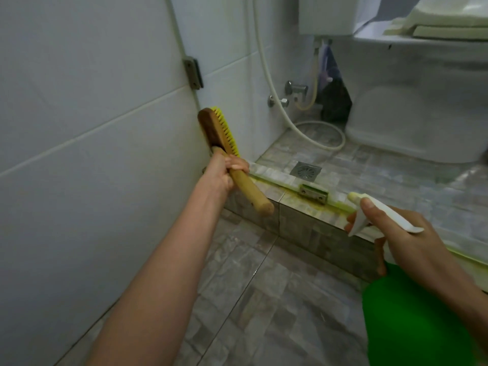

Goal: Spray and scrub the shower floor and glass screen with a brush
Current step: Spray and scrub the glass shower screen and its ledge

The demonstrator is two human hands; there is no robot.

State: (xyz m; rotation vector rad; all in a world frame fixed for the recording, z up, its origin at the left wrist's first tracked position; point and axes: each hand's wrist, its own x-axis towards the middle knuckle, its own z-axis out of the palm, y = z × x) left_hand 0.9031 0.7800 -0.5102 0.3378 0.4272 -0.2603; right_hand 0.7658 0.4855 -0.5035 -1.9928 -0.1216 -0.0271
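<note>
Green spray bottle [412, 326], wooden yellow-bristled brush [215, 130]

We count one brush [219, 130], one spray bottle [412, 320] and two hands: left hand [227, 171], right hand [396, 231]. We also count one floor drain [306, 170], one toilet [412, 122], one hose [266, 70], two metal brackets: upper bracket [193, 72], lower bracket [313, 193]; two valves: upper valve [296, 88], lower valve [277, 101].

Left arm [163, 273] — bare, extended from 7 o'clock toward 1 o'clock. Left hand [227, 172]: fingers wrapped round the brush [248, 192] handle. Right hand [404, 233]: at 4 o'clock, pointing to 10 o'clock — thumb [368, 205] on top of the bottle [409, 326] sprayer, fingers [350, 225] curled at the trigger.
</note>
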